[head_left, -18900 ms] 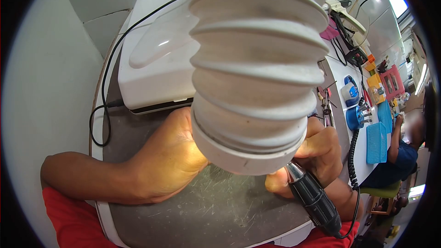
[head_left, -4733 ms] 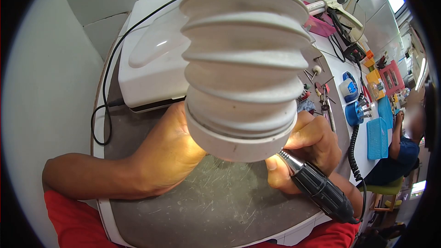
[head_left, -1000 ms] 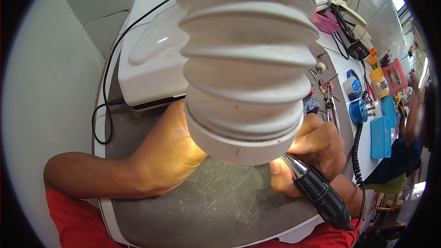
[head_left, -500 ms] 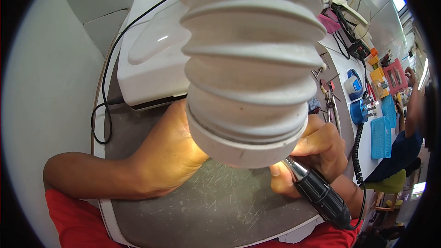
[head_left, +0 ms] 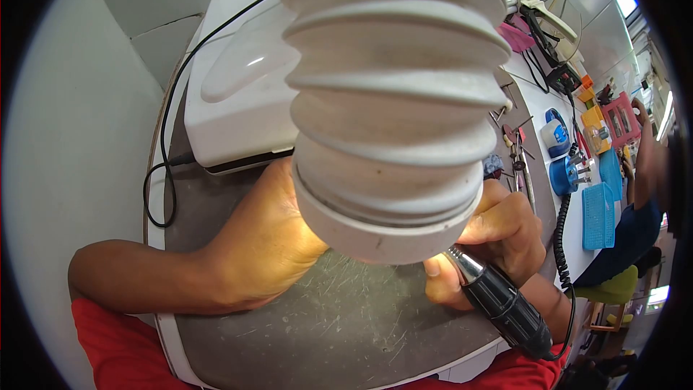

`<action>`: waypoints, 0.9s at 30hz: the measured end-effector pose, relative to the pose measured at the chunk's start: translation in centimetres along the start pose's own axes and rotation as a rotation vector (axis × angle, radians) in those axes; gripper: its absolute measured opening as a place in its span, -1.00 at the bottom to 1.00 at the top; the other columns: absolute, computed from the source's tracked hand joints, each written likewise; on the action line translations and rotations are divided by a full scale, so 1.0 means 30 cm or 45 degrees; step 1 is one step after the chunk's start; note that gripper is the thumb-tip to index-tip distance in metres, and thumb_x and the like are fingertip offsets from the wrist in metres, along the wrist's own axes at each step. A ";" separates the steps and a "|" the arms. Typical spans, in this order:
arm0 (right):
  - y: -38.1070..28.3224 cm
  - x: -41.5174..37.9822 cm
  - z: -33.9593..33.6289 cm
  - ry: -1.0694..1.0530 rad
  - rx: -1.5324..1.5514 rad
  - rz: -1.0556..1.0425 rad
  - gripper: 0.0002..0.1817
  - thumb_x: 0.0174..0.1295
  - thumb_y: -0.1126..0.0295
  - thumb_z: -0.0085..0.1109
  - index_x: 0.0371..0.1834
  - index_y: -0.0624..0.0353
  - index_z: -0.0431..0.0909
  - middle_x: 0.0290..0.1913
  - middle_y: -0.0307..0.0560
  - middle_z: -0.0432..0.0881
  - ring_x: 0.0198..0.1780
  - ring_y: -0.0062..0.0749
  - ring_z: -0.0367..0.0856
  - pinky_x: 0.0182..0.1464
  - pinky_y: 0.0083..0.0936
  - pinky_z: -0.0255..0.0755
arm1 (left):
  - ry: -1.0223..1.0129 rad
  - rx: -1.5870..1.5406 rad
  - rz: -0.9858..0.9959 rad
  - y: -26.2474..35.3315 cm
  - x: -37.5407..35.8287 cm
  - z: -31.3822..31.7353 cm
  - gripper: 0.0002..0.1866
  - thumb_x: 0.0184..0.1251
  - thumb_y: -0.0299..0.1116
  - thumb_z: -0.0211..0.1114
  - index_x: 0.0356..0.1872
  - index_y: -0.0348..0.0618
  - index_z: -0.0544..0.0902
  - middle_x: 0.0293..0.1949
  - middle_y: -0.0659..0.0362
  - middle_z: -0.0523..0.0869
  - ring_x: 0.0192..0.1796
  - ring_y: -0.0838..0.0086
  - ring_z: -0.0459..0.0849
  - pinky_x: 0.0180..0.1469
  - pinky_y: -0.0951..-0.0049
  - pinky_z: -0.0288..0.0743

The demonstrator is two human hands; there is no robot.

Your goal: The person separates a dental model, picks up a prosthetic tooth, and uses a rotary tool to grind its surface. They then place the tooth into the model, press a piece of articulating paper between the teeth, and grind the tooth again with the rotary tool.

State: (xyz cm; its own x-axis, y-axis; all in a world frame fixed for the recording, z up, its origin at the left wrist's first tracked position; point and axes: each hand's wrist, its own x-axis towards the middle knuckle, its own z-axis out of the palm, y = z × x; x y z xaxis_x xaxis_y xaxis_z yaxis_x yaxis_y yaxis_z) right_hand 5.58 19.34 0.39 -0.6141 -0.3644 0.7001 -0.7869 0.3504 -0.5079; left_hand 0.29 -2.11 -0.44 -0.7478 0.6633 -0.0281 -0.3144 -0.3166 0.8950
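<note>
In my right hand (head_left: 509,235) is a black rotary handpiece (head_left: 509,310) with a silver collar, gripped between thumb and fingers. Its tip points up and left and disappears behind a wide white ribbed hose (head_left: 397,115). My left hand (head_left: 278,245) rests low over the grey scratched mat (head_left: 339,339), left of the hose mouth. The hose hides its fingers and anything they hold. Bright light falls on both hands under the hose rim. A coiled black cord (head_left: 561,238) runs beside the handpiece.
A white machine housing (head_left: 242,94) with a black cable (head_left: 162,137) stands at the back left. Small rotary bits (head_left: 518,148) lie right of the hose. Farther right are a blue clamp-like tool (head_left: 567,173), a blue basket (head_left: 599,217), a pink rack (head_left: 621,119) and another person's arm (head_left: 644,159).
My hands, the handpiece and the hose look the same. At the far right, the other person's arm and hand have shifted slightly.
</note>
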 end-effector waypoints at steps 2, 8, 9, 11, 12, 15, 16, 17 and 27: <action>0.000 -0.004 -0.003 -0.010 -0.012 0.011 -0.64 0.07 0.61 0.29 -0.12 0.30 0.33 -0.26 0.08 0.57 -0.27 -0.41 0.60 -0.16 -0.53 0.46 | -0.004 -0.002 -0.005 0.002 0.002 0.001 -0.66 0.28 -0.60 0.38 0.08 -0.28 0.61 -0.03 0.22 0.73 0.04 0.60 0.62 0.12 0.47 0.52; 0.002 -0.008 -0.006 -0.031 0.011 0.022 -0.61 0.07 0.60 0.31 -0.08 0.30 0.33 -0.23 0.07 0.57 -0.25 -0.40 0.61 -0.15 -0.51 0.47 | 0.004 -0.011 -0.008 -0.001 -0.002 0.000 -0.65 0.28 -0.61 0.38 0.08 -0.28 0.60 -0.02 0.22 0.72 0.03 0.60 0.61 0.12 0.48 0.52; 0.005 -0.007 -0.004 -0.023 0.009 0.008 -0.60 0.07 0.60 0.32 -0.08 0.30 0.33 -0.23 0.07 0.57 -0.25 -0.40 0.61 -0.15 -0.51 0.48 | 0.013 -0.008 -0.021 0.001 -0.003 0.002 -0.65 0.28 -0.61 0.38 0.08 -0.28 0.60 -0.02 0.22 0.72 0.03 0.60 0.61 0.12 0.48 0.52; 0.005 -0.006 -0.002 -0.016 0.009 -0.006 -0.60 0.07 0.59 0.32 -0.07 0.30 0.33 -0.23 0.07 0.57 -0.24 -0.40 0.62 -0.15 -0.51 0.48 | 0.023 -0.005 -0.032 -0.001 -0.004 -0.002 -0.65 0.28 -0.61 0.38 0.08 -0.29 0.60 -0.02 0.21 0.72 0.03 0.60 0.61 0.12 0.48 0.52; 0.002 -0.006 -0.003 -0.018 0.003 -0.001 -0.60 0.07 0.60 0.32 -0.07 0.30 0.33 -0.23 0.07 0.57 -0.25 -0.40 0.62 -0.15 -0.51 0.48 | -0.001 0.026 -0.007 -0.006 -0.003 -0.008 -0.65 0.28 -0.61 0.38 0.08 -0.29 0.60 -0.02 0.21 0.72 0.03 0.60 0.61 0.11 0.48 0.52; -0.002 -0.009 -0.005 -0.027 -0.004 0.012 -0.60 0.06 0.61 0.31 -0.07 0.30 0.34 -0.23 0.07 0.57 -0.25 -0.39 0.62 -0.15 -0.50 0.49 | -0.006 0.045 -0.004 -0.002 -0.002 -0.005 -0.66 0.29 -0.61 0.37 0.08 -0.29 0.60 -0.02 0.21 0.72 0.03 0.60 0.61 0.11 0.48 0.52; -0.002 -0.010 -0.005 -0.031 -0.004 0.019 -0.60 0.06 0.62 0.31 -0.07 0.30 0.34 -0.23 0.08 0.57 -0.25 -0.39 0.62 -0.15 -0.50 0.49 | 0.014 0.036 -0.028 0.001 -0.003 -0.002 -0.66 0.29 -0.60 0.37 0.08 -0.29 0.60 -0.02 0.21 0.72 0.03 0.60 0.61 0.10 0.48 0.53; -0.001 -0.010 -0.004 -0.032 -0.004 0.019 -0.60 0.06 0.62 0.31 -0.07 0.30 0.34 -0.23 0.08 0.57 -0.25 -0.39 0.62 -0.15 -0.50 0.49 | 0.014 0.035 -0.028 0.002 -0.003 -0.001 -0.66 0.29 -0.60 0.37 0.08 -0.29 0.60 -0.02 0.21 0.72 0.03 0.60 0.61 0.10 0.48 0.53; 0.003 -0.004 0.000 0.002 0.021 0.010 -0.62 0.06 0.63 0.29 -0.10 0.30 0.33 -0.25 0.06 0.56 -0.27 -0.41 0.61 -0.16 -0.54 0.46 | -0.030 0.020 0.043 -0.021 0.004 -0.011 -0.67 0.30 -0.60 0.37 0.09 -0.27 0.61 -0.01 0.23 0.72 0.04 0.61 0.61 0.14 0.48 0.50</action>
State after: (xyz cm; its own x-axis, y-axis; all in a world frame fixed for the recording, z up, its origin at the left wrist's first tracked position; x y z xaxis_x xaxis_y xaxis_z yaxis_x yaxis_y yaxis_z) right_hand 5.60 19.41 0.26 -0.6200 -0.3605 0.6968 -0.7831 0.3391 -0.5214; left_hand 0.20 -2.04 -1.16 -0.7439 0.6682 0.0129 -0.2795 -0.3285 0.9022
